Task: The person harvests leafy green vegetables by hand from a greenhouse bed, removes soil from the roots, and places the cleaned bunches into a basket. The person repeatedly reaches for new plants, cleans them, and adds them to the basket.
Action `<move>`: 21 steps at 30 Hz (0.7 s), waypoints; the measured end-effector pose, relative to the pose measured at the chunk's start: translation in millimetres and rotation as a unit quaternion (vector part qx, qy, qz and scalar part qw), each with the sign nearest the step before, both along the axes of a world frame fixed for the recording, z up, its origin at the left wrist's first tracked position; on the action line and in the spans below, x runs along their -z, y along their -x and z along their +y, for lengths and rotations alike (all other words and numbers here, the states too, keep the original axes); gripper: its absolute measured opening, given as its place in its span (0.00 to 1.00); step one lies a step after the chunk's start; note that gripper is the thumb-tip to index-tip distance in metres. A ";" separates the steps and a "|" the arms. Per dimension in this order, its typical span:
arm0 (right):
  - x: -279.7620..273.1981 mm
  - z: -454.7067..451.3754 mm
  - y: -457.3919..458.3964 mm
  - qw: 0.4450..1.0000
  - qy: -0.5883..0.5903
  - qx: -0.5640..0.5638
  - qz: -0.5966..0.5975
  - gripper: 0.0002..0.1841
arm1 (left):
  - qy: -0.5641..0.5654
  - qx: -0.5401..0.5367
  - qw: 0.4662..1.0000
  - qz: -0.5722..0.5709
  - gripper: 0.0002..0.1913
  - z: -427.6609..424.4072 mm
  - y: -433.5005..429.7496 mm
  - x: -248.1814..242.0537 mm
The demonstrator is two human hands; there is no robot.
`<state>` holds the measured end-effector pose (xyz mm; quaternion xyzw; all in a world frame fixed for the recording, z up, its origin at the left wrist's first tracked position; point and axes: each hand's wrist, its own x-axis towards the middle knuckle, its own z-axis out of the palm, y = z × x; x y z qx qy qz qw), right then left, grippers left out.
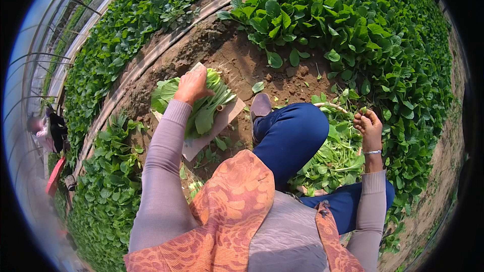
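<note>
On the left, my left hand [194, 85] lies over a bunch of cut leafy greens [206, 115], thumb against the pale stems; whether it grips them is hard to tell. The bunch rests on a sheet of cardboard [230, 115] on the soil, with a small tan roll beside its stems. At the right, my right hand [368, 122] pinches a small green leaf [363, 110] between thumb and fingertips. Below and left of that hand is a heap of loose greens [336, 155] with a curved pale handle or rim [331, 105] at its top edge.
Dense leafy plants [340, 19] grow ahead and along the right. Bare soil [242, 60] lies before my shoe [261, 105]. A plastic-edged ridge [151, 54] curves past another green bed [124, 45]. At the far left, a person [47, 132] is near a red object [56, 176].
</note>
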<state>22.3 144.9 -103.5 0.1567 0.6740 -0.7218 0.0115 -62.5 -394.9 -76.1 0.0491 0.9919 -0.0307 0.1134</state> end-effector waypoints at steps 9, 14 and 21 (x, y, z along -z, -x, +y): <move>52.3 -14.1 12.4 0.994 -0.045 -0.021 -0.101 0.09 | -0.097 0.008 0.993 0.071 0.44 -28.0 -9.6 61.2; 58.2 -90.3 72.8 0.974 -0.172 -0.145 -0.004 0.10 | -0.066 -0.028 0.996 0.047 0.44 -12.3 -5.3 44.0; 19.1 -319.9 158.8 0.706 -0.352 -0.397 0.469 0.19 | -0.060 0.025 0.997 0.043 0.58 -33.8 -7.1 71.3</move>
